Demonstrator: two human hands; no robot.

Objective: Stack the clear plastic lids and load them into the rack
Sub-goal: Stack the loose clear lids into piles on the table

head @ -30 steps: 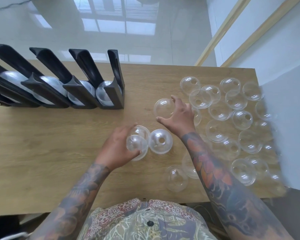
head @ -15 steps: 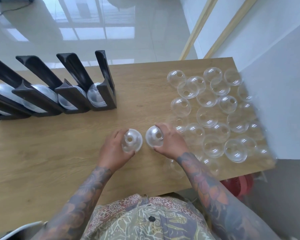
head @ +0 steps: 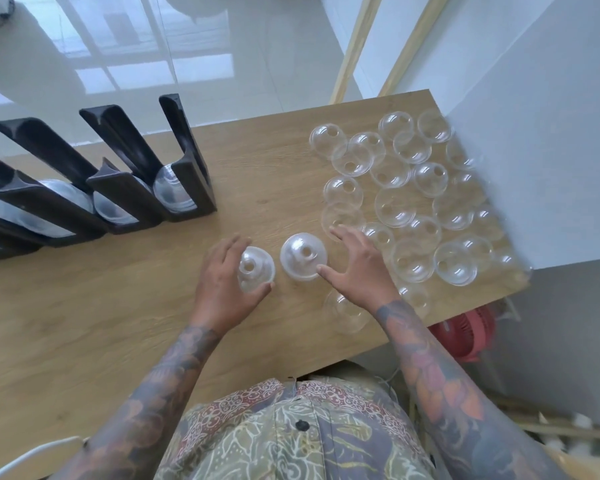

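Note:
My left hand [head: 222,282] grips a short stack of clear dome lids [head: 255,268] just above the wooden table [head: 118,306]. Right beside it a second lid stack [head: 302,256] stands dome-up on the table. My right hand [head: 355,268] is spread open to the right of that stack, its thumb tip at the rim. Many loose clear lids [head: 395,206] lie scattered over the table's right end. The black rack [head: 187,181] stands at the back left, and lids [head: 172,190] sit in the bottoms of its slanted channels.
One lid [head: 343,313] lies near the table's front edge under my right forearm. A white wall borders the table's right side. A red fan [head: 465,337] stands on the floor below the right corner. Bare wood lies between the rack and my hands.
My right hand has let go of its lid stack, which now stands on the table, and its fingers have spread. The left hand still holds its stack.

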